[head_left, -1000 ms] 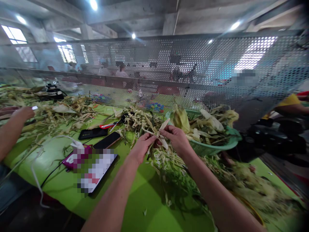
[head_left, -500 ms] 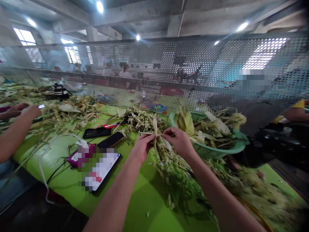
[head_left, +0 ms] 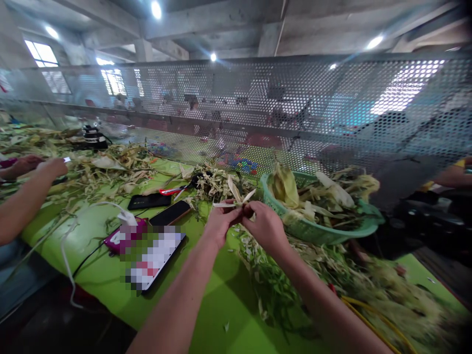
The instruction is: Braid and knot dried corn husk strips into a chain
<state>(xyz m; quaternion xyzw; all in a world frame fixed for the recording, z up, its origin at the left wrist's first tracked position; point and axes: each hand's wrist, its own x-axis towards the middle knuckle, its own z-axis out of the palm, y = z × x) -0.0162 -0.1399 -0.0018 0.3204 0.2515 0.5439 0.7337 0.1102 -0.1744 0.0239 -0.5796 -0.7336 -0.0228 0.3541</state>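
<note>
Pale husk strips [head_left: 236, 191], joined in a star-like shape, stick up between my two hands above the green table. My left hand [head_left: 220, 222] pinches them from the left, thumb and fingers pressed together. From the right, my right hand [head_left: 266, 225] closes its fingertips on the base of the same strips. The fingertips of both hands meet there, and the join is hidden behind them. A green basket [head_left: 328, 235] of dried corn husks stands right of my right hand. Behind the hands is a heap of small husk pieces [head_left: 212, 188].
Phones [head_left: 170, 213], red-handled scissors [head_left: 170, 191] and a purple power block [head_left: 127, 235] with cables lie at left. Green and pale husk scraps [head_left: 273, 280] spread under my right arm. Another person's hands [head_left: 51, 169] are at far left. A perforated metal screen [head_left: 236, 113] stands behind.
My right hand has moved slightly down and left, closer to my left hand. The husk strips have turned and now fan upward, and the long strip that hung below is no longer visible.
</note>
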